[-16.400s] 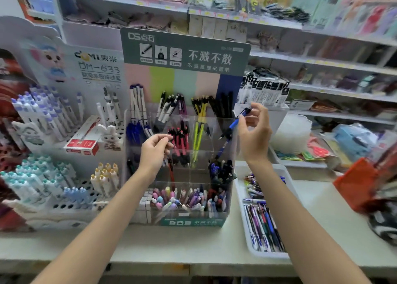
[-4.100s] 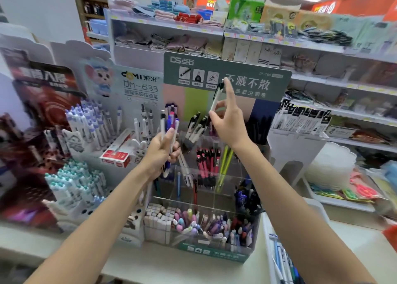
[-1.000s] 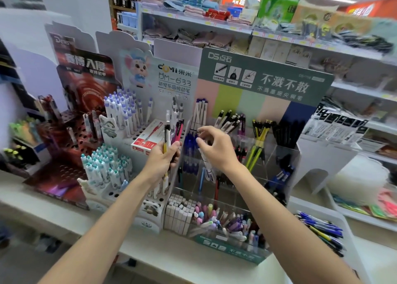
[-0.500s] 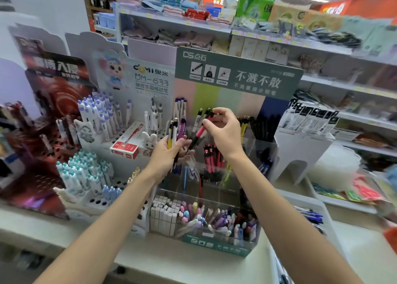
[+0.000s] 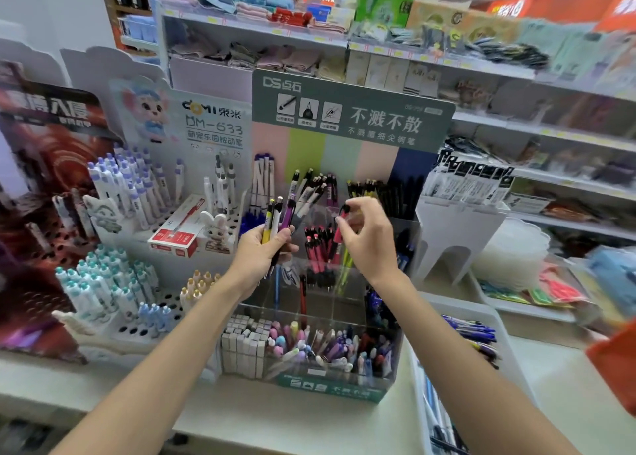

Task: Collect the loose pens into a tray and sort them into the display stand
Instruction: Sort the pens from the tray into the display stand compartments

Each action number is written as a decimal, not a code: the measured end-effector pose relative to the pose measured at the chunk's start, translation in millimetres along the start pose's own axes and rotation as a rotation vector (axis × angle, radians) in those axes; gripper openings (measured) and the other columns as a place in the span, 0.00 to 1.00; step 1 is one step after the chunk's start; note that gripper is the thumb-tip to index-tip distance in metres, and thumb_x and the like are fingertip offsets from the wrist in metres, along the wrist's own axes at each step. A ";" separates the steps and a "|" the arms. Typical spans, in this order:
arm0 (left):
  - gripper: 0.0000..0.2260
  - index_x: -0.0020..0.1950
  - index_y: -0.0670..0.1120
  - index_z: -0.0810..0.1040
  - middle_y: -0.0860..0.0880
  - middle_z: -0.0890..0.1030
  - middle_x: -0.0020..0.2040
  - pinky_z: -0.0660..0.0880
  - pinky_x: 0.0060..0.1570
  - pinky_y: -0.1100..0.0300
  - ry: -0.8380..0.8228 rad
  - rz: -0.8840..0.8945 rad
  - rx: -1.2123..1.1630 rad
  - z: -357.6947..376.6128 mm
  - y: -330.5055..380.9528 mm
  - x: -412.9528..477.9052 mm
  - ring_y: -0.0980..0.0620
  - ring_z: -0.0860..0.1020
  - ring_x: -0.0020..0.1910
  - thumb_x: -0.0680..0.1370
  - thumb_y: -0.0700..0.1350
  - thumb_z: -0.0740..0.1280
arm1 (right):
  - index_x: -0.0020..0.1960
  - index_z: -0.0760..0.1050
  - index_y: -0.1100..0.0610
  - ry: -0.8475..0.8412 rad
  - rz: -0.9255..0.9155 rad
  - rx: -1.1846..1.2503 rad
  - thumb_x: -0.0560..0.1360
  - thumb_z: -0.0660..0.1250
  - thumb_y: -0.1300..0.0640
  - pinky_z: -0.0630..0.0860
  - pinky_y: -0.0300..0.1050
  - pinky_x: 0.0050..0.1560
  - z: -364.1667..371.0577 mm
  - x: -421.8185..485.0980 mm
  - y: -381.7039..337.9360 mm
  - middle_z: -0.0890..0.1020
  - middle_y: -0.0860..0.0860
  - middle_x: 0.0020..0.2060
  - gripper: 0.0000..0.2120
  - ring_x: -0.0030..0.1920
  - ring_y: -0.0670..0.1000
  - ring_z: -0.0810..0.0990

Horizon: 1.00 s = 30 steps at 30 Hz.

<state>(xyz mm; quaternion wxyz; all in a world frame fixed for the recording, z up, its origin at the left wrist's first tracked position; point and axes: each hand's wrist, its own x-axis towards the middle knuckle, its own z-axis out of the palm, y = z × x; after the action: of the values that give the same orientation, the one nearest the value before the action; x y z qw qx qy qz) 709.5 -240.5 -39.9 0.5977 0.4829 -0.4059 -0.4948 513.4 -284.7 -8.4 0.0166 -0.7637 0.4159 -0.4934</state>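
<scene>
Glossy plastic pens in the left fingers, clear shiny acrylic display stand just beyond them, smooth matt tabletop below.

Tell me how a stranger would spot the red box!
Find the white pen stand under the cartoon mouse sign. On its upper tier, beside the bunny figure, lies the red box. It is the only flat box among upright pens.

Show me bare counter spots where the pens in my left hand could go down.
Bare pale counter in front of the clear acrylic pen stand, between your forearms. A second strip right of the white plastic tray. Crowded: the stand's compartments, the tray, the white peg display at left.
</scene>
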 end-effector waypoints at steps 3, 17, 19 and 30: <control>0.06 0.54 0.41 0.79 0.46 0.86 0.44 0.82 0.50 0.56 -0.032 -0.009 -0.057 6.8 -2.9 -3.8 0.48 0.85 0.46 0.80 0.41 0.66 | 0.54 0.78 0.61 -0.174 -0.032 -0.119 0.75 0.73 0.59 0.80 0.46 0.46 8.3 -15.6 6.6 0.81 0.53 0.47 0.10 0.44 0.50 0.80; 0.11 0.60 0.39 0.79 0.41 0.86 0.51 0.82 0.49 0.55 -0.201 0.030 0.016 26.7 9.0 -3.0 0.45 0.85 0.51 0.80 0.42 0.66 | 0.65 0.76 0.56 -0.198 0.144 0.273 0.76 0.71 0.61 0.76 0.35 0.52 6.7 13.2 -29.5 0.82 0.48 0.48 0.17 0.48 0.45 0.80; 0.11 0.61 0.39 0.79 0.40 0.85 0.52 0.82 0.50 0.55 -0.227 0.034 0.009 31.9 11.4 -1.1 0.45 0.85 0.51 0.81 0.42 0.65 | 0.65 0.76 0.57 -0.189 0.185 0.333 0.75 0.71 0.63 0.77 0.35 0.52 7.8 18.5 -31.7 0.82 0.47 0.49 0.18 0.49 0.43 0.81; 0.09 0.56 0.44 0.78 0.51 0.78 0.36 0.67 0.27 0.67 -0.130 -0.009 0.090 22.7 14.1 14.4 0.58 0.72 0.33 0.80 0.48 0.67 | 0.61 0.71 0.60 0.225 0.123 0.127 0.76 0.69 0.65 0.81 0.46 0.48 -23.7 74.1 -6.2 0.81 0.51 0.46 0.15 0.44 0.49 0.82</control>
<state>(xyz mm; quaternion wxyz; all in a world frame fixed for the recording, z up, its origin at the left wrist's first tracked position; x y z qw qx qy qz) 693.0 -258.0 -21.4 0.5453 0.4780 -0.4636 -0.5092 511.5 -319.8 61.3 0.0485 -0.6739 0.4292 -0.5994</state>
